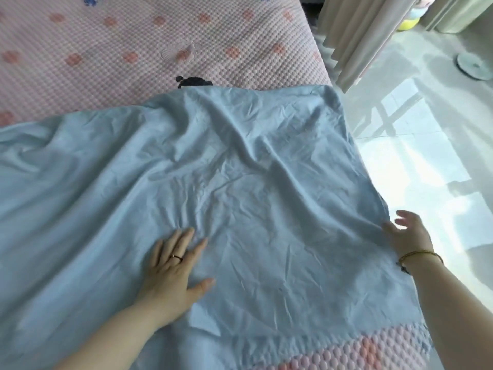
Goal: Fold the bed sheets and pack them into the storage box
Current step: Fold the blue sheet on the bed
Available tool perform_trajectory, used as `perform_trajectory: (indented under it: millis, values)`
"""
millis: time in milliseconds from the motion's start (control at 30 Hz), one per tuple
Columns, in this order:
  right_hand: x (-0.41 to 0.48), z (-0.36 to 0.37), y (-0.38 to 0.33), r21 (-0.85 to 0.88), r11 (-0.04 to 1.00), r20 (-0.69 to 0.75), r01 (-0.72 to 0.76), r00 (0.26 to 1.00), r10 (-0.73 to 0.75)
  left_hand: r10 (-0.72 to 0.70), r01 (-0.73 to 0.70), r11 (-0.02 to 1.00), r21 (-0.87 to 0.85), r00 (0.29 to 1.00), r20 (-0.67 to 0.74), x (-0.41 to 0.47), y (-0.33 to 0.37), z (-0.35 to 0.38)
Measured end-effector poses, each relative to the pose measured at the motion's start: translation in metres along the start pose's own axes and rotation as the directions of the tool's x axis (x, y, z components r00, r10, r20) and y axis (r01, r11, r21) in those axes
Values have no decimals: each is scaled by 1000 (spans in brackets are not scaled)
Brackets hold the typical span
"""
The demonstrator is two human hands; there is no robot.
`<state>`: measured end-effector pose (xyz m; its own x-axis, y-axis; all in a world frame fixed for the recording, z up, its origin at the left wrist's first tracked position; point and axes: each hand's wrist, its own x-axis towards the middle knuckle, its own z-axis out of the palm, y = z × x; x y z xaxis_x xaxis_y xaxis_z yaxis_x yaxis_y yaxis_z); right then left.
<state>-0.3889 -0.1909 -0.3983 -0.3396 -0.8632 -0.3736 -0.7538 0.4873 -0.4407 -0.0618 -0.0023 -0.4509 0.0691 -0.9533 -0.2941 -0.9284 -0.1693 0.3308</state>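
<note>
Blue sheet [253,169] lies spread on the bed [133,44], crumpled and creased. Its right edge runs along the bed's side and its near edge stops short of the foot, so the pink bumpy cover shows there.

Step, my read: flattening before a fold. No clean fold is visible yet, so it's early in the task.

- left hand [173,271]: flat on the sheet, palm down, fingers spread and straight. It presses and holds nothing. Ring [176,257] on one finger.
- right hand [408,236]: at the sheet's right edge, over the side of the bed. Fingers are loose and extended, a bit blurred. The thumb is at the hem and I see no pinch on the cloth. Bracelet [420,255] on the wrist.

Next move likely needs the creases swept out from the middle toward the far corner. Then the right hand has to actually pinch the edge so a half can be carried over. The far right corner looks bunched and will want squaring first.

Around:
- a dark object [193,81] pokes out from under the sheet's far edge; can't identify it, and it may lump the fold
- curtain [354,36] hangs just beside the bed
- glossy floor [426,156] with a round white thing [472,66] on it

Storage box is not in view.
</note>
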Motion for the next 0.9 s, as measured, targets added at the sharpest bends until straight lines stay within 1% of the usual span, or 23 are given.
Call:
perform_trajectory:
  millis: [67,100,133,167,200,233,267,333,367,400,433,500,533,567,600,633,667,700,767,800,833,867,900]
  values:
    - [-34,12,17,-58,996,64,62,996,-58,102,-101,995,-25,994,30,-34,8,12]
    - [-51,15,26,-113,991,68,66,996,-58,172,-172,985,6,985,16,-49,10,20]
    - [-63,18,39,-162,985,73,58,996,-47,212,-213,977,29,977,24,-62,12,25]
    - [-73,19,51,-180,983,58,31,998,-21,248,-247,968,43,969,-6,-71,13,28]
    - [-83,17,66,-156,987,13,-38,999,41,273,-271,962,38,960,-64,-79,13,30]
    - [-88,15,76,-104,989,-31,-107,994,104,267,-269,963,8,953,-144,-83,11,33]
    - [-93,13,85,-45,985,-62,-164,985,161,232,-240,971,-9,948,-217,-85,8,31]
    - [-100,7,96,48,973,-63,-225,972,227,173,-194,981,-13,903,-392,-85,2,29]
    - [-103,5,100,90,968,-47,-236,969,241,145,-165,986,-7,883,-446,-84,0,27]
    - [-104,3,103,112,965,-37,-238,969,243,99,-117,993,-11,881,-462,-84,0,24]
    - [-105,2,106,102,972,-53,-213,974,219,68,-80,997,-4,880,-471,-84,-3,23]
    - [-102,-3,109,70,986,-142,-148,977,157,78,-86,996,6,862,-501,-84,-4,13]
    - [-100,-6,108,64,990,-196,-122,972,133,94,-108,994,1,856,-509,-82,-2,8]
    - [-100,-10,108,63,992,-241,-105,963,118,138,-161,987,-2,853,-503,-81,0,8]
    - [-101,-16,106,66,992,-282,-110,951,124,165,-197,980,-13,856,-490,-81,6,7]
    - [-100,-20,104,70,991,-304,-114,944,130,217,-248,969,-4,853,-475,-82,10,11]
    - [-100,-23,101,65,991,-308,-119,942,134,244,-271,963,3,862,-445,-84,17,15]
    - [-100,-23,99,40,992,-299,-123,946,129,272,-296,955,16,856,-438,-85,20,25]
    - [-106,-18,94,-80,991,-292,-109,953,81,263,-277,960,29,867,-423,-92,25,42]
    - [-113,-10,90,-143,988,-282,-61,959,19,237,-247,968,30,877,-417,-100,27,46]
    - [-123,-2,86,-189,982,-259,18,964,-68,217,-229,973,27,869,-445,-106,26,51]
    - [-134,9,82,-223,968,-224,119,960,-170,192,-207,978,21,862,-470,-112,26,51]
    - [-146,22,74,-240,939,-178,246,940,-292,172,-178,983,37,849,-500,-117,24,52]
